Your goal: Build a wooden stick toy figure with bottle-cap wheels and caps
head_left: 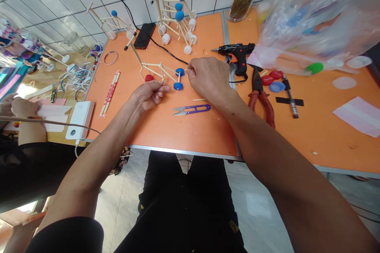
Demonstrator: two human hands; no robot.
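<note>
A small model of thin wooden sticks (160, 70) with a red cap wheel (149, 78) and blue cap wheels (178, 85) lies on the orange table (166, 126). My left hand (147, 95) is closed around one of the model's sticks near the red wheel. At the blue wheels, my right hand (208, 77) pinches a thin stick end with its fingertips. Purple thread snips (192, 108) lie just in front of both hands.
A black glue gun (236, 52), red pliers (263, 97), loose caps (274, 81) and a plastic bag (314, 19) sit to the right. Finished stick models (176, 19) and a phone (144, 34) stand at the back. A white power bank (79, 119) and another person's arm (26, 120) are at the left.
</note>
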